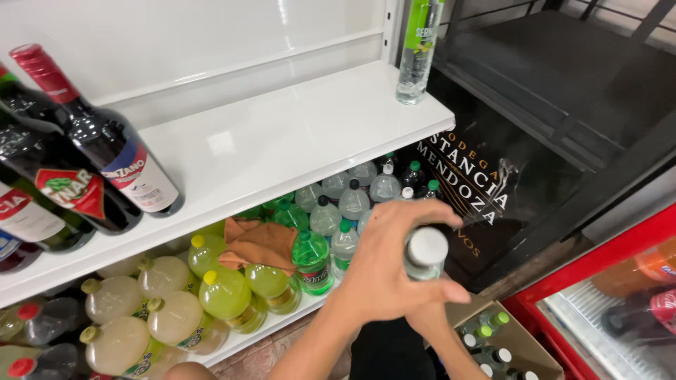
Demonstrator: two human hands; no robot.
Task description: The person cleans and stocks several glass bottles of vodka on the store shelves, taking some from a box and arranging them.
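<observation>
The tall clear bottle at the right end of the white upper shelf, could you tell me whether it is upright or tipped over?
Upright: the clear bottle stands on its base near the corner of the white shelf, neck pointing up.

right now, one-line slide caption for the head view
Left hand grips a white-capped bottle below a white shelf of dark bottles.

- The bottle (424,255) is mostly hidden by the left hand (384,271); only its white cap and neck show.
- The right hand (431,320) lies under the left, its fingers out of sight.
- The dark bottles (49,169) are cut off by the left edge.
- The box (517,345) runs off the bottom edge.
</observation>
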